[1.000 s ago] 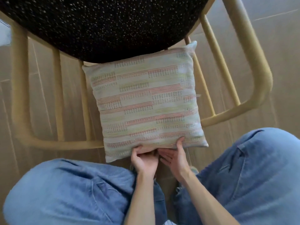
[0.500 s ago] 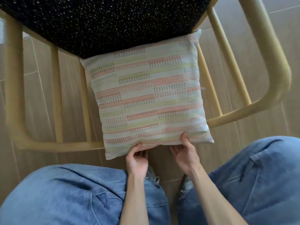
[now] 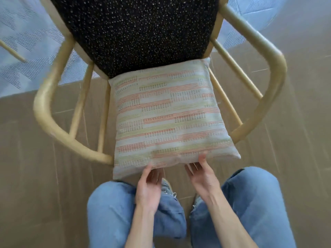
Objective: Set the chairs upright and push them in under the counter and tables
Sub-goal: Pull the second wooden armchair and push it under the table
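A chair [image 3: 275, 72] with a pale yellow bent-wood back rail and spindles stands upright in front of me, its black speckled seat [image 3: 136, 33] at the top of the view. A striped cushion [image 3: 168, 119] in pale grey, orange and green leans against the middle of the back rail. My left hand [image 3: 148, 185] touches the cushion's near edge with straight fingers. My right hand [image 3: 202, 174] is beside it, thumb on the same edge and fingers spread just below it. Neither hand wraps the fabric.
Brown wood-look floor [image 3: 35, 194] lies all around the chair. A pale blue patterned rug [image 3: 26, 56] covers the floor beyond it, with a thin yellow leg [image 3: 12, 52] of other furniture at the upper left. My knees in blue jeans [image 3: 254, 203] are close behind the chair.
Both hands pinched the cushion's near edge before; now the fingers have straightened and the hands sit slightly further apart. The view has pulled back, showing more of the chair and the rug.
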### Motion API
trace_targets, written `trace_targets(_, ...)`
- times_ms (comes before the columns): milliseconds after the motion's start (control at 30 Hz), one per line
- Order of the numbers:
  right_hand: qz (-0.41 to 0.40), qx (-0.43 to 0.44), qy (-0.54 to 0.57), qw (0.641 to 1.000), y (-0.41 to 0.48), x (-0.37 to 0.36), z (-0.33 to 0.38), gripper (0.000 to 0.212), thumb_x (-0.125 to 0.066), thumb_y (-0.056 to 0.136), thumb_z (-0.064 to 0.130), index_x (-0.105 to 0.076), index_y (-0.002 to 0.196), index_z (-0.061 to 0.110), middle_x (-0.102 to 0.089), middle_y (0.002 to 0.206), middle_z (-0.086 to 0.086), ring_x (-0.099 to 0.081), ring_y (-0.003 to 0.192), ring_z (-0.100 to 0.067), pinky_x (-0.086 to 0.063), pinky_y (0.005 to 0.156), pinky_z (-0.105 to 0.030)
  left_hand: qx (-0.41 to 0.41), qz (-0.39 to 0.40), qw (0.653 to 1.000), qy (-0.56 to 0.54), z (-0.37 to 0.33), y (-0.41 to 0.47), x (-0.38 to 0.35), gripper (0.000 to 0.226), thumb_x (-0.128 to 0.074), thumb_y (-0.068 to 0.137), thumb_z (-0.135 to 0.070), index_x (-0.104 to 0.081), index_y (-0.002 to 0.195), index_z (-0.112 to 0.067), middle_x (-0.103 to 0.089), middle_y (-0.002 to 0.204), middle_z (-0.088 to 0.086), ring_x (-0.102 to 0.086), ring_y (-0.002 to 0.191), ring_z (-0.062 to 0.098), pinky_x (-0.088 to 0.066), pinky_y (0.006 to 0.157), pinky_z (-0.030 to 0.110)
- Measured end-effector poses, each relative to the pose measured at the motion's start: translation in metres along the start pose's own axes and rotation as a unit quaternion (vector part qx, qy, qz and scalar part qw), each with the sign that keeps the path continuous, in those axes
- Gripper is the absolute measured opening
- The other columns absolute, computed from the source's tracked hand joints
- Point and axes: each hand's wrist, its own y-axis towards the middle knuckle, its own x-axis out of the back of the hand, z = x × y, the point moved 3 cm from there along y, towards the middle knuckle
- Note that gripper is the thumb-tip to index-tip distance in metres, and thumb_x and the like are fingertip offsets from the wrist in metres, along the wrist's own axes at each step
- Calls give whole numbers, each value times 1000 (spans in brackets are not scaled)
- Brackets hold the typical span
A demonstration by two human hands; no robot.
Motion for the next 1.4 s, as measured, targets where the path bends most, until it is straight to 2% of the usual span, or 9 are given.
trace_targets(167, -26, 15, -18, 999, -71, -103, 67, 34, -71, 79, 33, -69, 111, 21, -71, 109, 2, -67, 94, -11, -43, 99, -33, -12, -27, 998, -57, -68, -85, -82, 27, -71, 82, -38, -64, 96, -17, -61, 93, 6, -57, 92, 26, -45, 92, 39)
trace_targets(367, -153, 75, -125, 977, -110, -221, 147, 45, -56, 86, -15, -47, 128, -2, -62, 116, -10, -62, 91, -16, -48, 98, -39, -12, -3, 999, -45, -145, -146, -184, 52, -58, 91, -47, -54, 132, -14, -59, 124, 8, -55, 119, 25, -40, 104, 41)
trace_targets(533, -239, 108, -165, 951, -109, -289, 200, 36, -54, 84, -11, -56, 120, -7, -65, 107, -17, -63, 83, -20, -56, 85, -35, -30, 6, 997, 75, -197, -164, -249, 58, -47, 98, -2, -26, 152, -14, -50, 142, 11, -50, 128, 26, -34, 113, 46)
trace_targets(667, -250, 107, -210, 939, -109, -336, 241, 13, -59, 83, -5, -64, 94, -2, -67, 96, -19, -64, 82, -26, -56, 86, -40, -84, 11, 973, 217, -235, -180, -301, 61, -48, 99, -5, -22, 153, -16, -38, 153, 5, -43, 135, 21, -32, 113, 41)
trace_targets(733, -238, 96, -222, 941, -110, -363, 266, 4, -63, 83, -1, -63, 87, 0, -66, 90, -19, -62, 79, -26, -55, 83, -39, -143, -15, 895, 422, -245, -189, -328, 70, -53, 98, -16, -13, 155, -23, -22, 160, -1, -28, 143, 16, -26, 115, 35)
trace_targets(867, -219, 91, -287, 928, -102, -414, 315, 11, -64, 85, 8, -64, 92, -1, -70, 90, -17, -69, 81, -27, -58, 69, -26, -349, -2, 500, 792, -249, -203, -386, 80, -51, 89, -19, -9, 155, -29, 8, 164, 3, 7, 150, 20, -8, 120, 44)
trace_targets(933, -212, 97, -311, 921, -92, -444, 339, 13, -66, 85, 11, -65, 91, -1, -72, 90, -18, -71, 82, -27, -59, 77, -33, -371, 27, 383, 845, -256, -196, -422, 81, -53, 82, -19, -18, 154, -30, 12, 163, 3, 15, 149, 23, -7, 119, 52)
trace_targets(1067, -191, 121, -350, 909, -66, -508, 384, 15, -70, 81, 19, -66, 81, 4, -73, 84, -18, -71, 82, -28, -56, 85, -44, -397, -16, 380, 835, -299, -177, -497, 77, -58, 78, -15, -31, 149, -26, 5, 164, 2, 7, 150, 18, -5, 119, 53)
trace_targets(1400, -178, 116, -361, 908, -18, -603, 455, 36, -77, 76, 30, -69, 92, -1, -74, 72, -11, -72, 66, -18, -58, 67, -28, -400, -12, 370, 838, -377, -143, -601, 74, -53, 77, -17, -32, 148, -20, -5, 164, 1, 3, 150, 17, -6, 119, 52)
